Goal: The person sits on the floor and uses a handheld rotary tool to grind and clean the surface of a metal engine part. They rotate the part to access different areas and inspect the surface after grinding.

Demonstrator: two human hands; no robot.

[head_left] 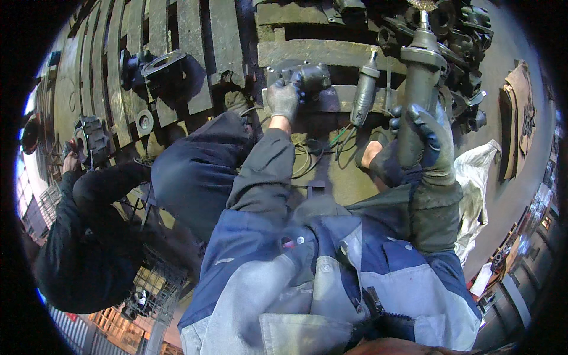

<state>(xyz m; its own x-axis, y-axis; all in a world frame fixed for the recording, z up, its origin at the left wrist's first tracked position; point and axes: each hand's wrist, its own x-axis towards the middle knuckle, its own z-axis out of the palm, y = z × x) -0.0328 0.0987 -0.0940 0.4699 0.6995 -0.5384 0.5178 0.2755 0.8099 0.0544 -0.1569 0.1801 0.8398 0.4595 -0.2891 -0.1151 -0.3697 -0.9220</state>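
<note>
My gloved left hand reaches forward and grips the near left side of a dark metal casting lying on a wooden pallet. Its fingers curl over the casting's edge. In my right hand, also gloved, is a large grey straight grinder, held upright in the picture with the fingers wrapped round its body. A rough, brass-coloured head tips the grinder's spindle. Between my two hands a second, slimmer straight grinder lies on the pallet, its tip pointing away.
Dark castings are heaped at the far right. On the left pallet stand another flanged casting and a ring. A co-worker in dark clothes handles a casting. Cables, a white cloth and cardboard lie nearby.
</note>
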